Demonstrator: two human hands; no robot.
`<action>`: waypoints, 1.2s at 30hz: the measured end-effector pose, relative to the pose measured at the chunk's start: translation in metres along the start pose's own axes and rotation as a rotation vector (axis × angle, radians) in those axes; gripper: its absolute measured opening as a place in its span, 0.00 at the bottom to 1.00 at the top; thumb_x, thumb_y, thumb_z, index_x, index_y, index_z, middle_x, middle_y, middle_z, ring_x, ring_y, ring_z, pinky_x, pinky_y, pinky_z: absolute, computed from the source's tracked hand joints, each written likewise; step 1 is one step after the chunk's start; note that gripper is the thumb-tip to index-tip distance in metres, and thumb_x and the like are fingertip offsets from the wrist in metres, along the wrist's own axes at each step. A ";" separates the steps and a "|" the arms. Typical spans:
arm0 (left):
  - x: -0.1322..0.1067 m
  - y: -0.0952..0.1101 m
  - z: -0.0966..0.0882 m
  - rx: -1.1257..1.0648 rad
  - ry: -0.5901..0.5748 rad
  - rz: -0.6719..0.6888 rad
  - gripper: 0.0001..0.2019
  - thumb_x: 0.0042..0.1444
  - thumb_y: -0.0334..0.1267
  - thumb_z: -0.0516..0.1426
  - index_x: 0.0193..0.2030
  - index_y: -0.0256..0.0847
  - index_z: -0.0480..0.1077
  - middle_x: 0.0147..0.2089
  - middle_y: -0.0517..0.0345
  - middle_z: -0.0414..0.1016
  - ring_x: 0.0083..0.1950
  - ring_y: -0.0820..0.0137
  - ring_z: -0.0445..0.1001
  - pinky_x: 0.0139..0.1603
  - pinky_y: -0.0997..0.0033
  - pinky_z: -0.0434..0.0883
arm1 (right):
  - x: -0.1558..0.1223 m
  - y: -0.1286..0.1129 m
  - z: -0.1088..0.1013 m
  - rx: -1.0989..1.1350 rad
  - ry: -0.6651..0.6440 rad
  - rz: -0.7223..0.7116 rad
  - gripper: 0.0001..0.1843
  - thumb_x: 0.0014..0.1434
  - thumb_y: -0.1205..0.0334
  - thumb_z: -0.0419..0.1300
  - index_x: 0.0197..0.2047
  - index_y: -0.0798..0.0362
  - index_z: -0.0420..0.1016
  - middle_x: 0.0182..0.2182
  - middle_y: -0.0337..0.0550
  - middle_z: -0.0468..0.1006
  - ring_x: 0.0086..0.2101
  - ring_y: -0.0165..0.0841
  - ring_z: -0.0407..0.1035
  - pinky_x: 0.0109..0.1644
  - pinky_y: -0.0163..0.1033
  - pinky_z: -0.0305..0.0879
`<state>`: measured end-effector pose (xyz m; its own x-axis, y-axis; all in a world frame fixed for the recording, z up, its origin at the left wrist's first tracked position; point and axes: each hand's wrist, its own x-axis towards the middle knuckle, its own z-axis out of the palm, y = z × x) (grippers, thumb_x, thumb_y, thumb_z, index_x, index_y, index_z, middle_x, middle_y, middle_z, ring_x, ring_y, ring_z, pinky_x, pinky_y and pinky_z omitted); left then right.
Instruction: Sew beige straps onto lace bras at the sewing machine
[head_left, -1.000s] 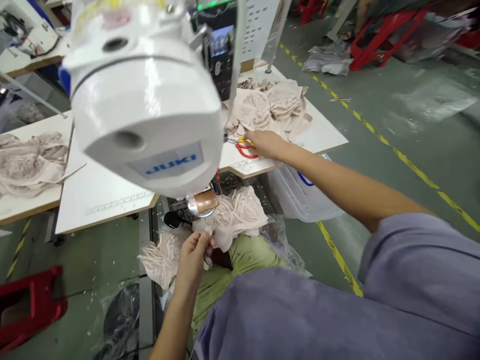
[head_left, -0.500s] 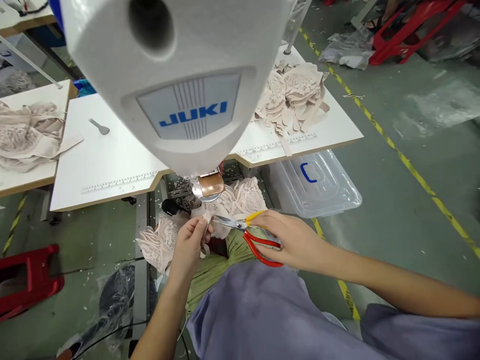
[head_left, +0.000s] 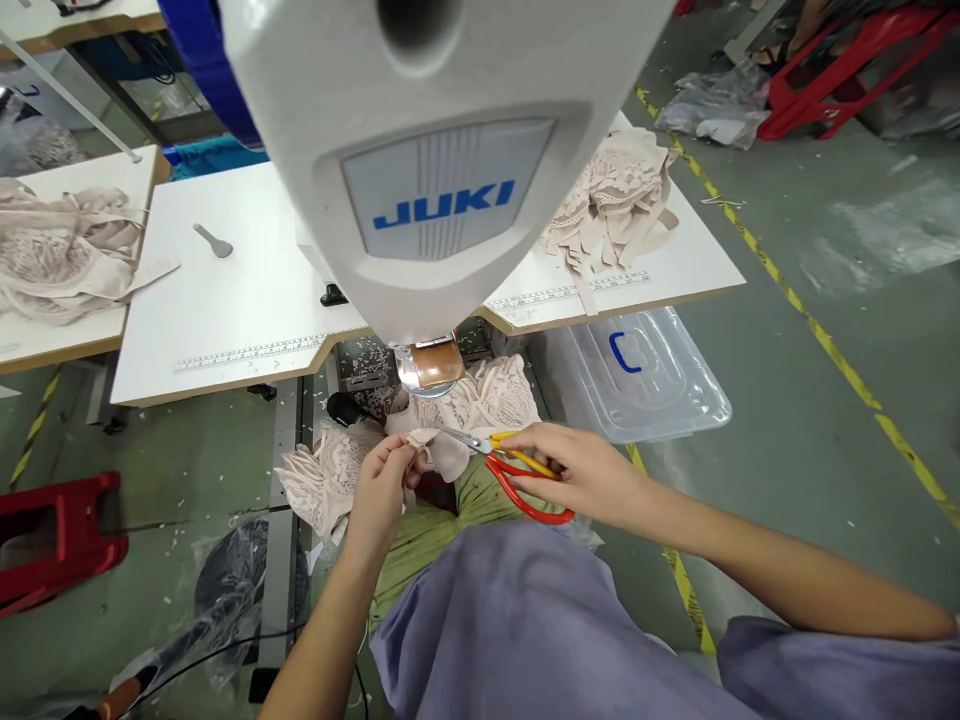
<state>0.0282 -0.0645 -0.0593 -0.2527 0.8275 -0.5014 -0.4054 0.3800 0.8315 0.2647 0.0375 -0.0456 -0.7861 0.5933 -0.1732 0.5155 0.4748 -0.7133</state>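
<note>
My left hand (head_left: 386, 485) is closed, thumb and fingers pinching the edge of a beige lace bra (head_left: 499, 395) that rests over my lap. A small pale flap sticks up from between those fingertips. My right hand (head_left: 585, 475) grips scissors (head_left: 498, 463) with one red and one yellow handle. Their metal blades point left, with the tips just right of the pinched fabric, seemingly a little apart from it. More beige lace cups (head_left: 337, 470) hang beside my left wrist. Just beyond my hands is the low end of a white JUKI sewing machine (head_left: 442, 215).
The white table (head_left: 247, 290) has a printed ruler along its front edge and a grey spoon-shaped tool (head_left: 214, 242) on it. Beige lace pieces (head_left: 622, 190) are heaped at the right, more garments (head_left: 60, 255) at the left. A clear lidded box (head_left: 660, 380) stands below.
The scissor tips have drawn slightly right, away from the pinched fabric, and the pale flap now shows more. My left hand keeps its pinch. The camera view has shifted a little.
</note>
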 end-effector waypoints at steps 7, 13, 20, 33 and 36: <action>-0.001 -0.001 -0.005 -0.083 0.041 -0.004 0.19 0.52 0.51 0.64 0.26 0.37 0.67 0.20 0.68 0.59 0.21 0.81 0.53 0.24 0.78 0.53 | -0.004 -0.016 0.006 0.090 -0.026 0.055 0.19 0.55 0.56 0.62 0.50 0.48 0.68 0.39 0.42 0.76 0.30 0.32 0.69 0.35 0.39 0.66; -0.006 0.000 -0.006 0.004 0.091 0.052 0.18 0.52 0.51 0.65 0.29 0.36 0.70 0.24 0.64 0.68 0.23 0.80 0.59 0.25 0.79 0.57 | 0.018 -0.027 0.019 0.107 -0.054 0.056 0.21 0.54 0.55 0.63 0.51 0.49 0.69 0.42 0.44 0.76 0.34 0.35 0.71 0.37 0.40 0.65; -0.008 0.002 -0.014 0.105 0.108 0.092 0.16 0.56 0.49 0.63 0.30 0.36 0.72 0.25 0.64 0.69 0.25 0.79 0.61 0.27 0.79 0.60 | 0.030 -0.030 0.012 0.130 -0.127 0.082 0.18 0.59 0.55 0.61 0.52 0.47 0.74 0.42 0.43 0.78 0.36 0.35 0.72 0.39 0.39 0.65; -0.003 0.010 -0.001 -0.075 0.116 0.039 0.17 0.55 0.48 0.62 0.27 0.37 0.65 0.21 0.69 0.60 0.21 0.83 0.54 0.24 0.80 0.55 | 0.045 0.036 -0.063 -0.219 0.149 0.228 0.21 0.60 0.47 0.58 0.51 0.49 0.78 0.39 0.46 0.82 0.32 0.41 0.75 0.32 0.42 0.68; -0.005 0.020 0.004 -0.089 0.016 -0.043 0.15 0.55 0.48 0.61 0.33 0.36 0.68 0.24 0.65 0.68 0.20 0.82 0.59 0.20 0.80 0.56 | 0.086 0.057 -0.094 -0.436 0.338 0.140 0.21 0.61 0.51 0.56 0.52 0.52 0.77 0.44 0.51 0.81 0.41 0.47 0.76 0.40 0.48 0.70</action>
<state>0.0252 -0.0589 -0.0391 -0.2472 0.8043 -0.5403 -0.4920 0.3762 0.7851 0.2585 0.1771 -0.0372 -0.5844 0.8109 0.0324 0.7562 0.5586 -0.3407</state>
